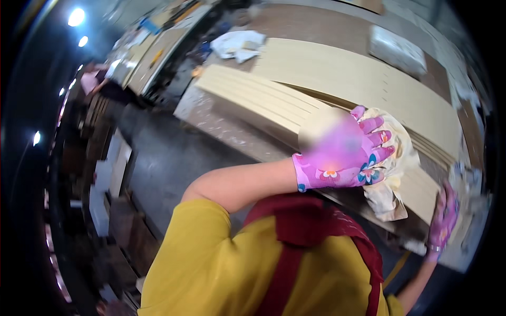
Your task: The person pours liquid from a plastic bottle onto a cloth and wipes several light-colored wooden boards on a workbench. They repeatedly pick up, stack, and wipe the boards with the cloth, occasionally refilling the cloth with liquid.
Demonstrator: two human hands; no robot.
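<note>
My left hand point(350, 150), in a pink flower-patterned glove, presses a bunched cream cloth point(398, 145) onto a stack of long pale boards point(253, 95). Its fingers are bent over the cloth, and a loose end of it hangs over the near side of the stack. A blurred patch hides the spot beside the thumb side of the glove. My right hand point(445, 216), gloved alike, rests at the right end of the boards with its fingers stretched along that end.
A wide pale panel point(337, 68) lies behind the stack, with a plastic-wrapped bundle point(398, 50) on the far side. A white crumpled cloth or bag point(237, 45) sits at the table's far left. Another person point(103, 84) stands by a second bench. More boards point(118, 168) stand low at left.
</note>
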